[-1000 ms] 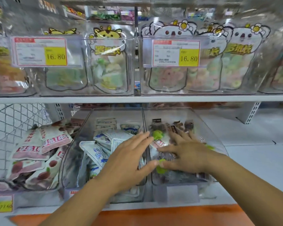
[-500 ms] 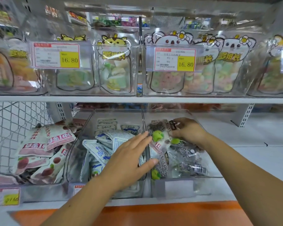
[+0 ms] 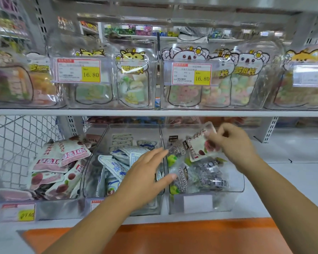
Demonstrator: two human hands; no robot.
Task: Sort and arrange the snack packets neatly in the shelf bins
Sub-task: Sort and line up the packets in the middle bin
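Shop shelf (image 3: 286, 162), lower row: R hand (image 3: 233, 143) pinches pink-white packet (image 3: 200, 146) just above right bin (image 3: 237, 188), L hand (image 3: 145, 176) flat, fingers loose, on its edge; prob. belongs w/ lookalikes (image 3: 68, 154) in left bin (image 3: 59, 208), so carry across, lay flat.

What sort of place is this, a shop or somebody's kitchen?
Most likely a shop's snack aisle. Printed price tags reading 16.80 hang on clear bins, the shelf above holds rows of matching candy bags, and the lower bins are heaped with identical snack packets.
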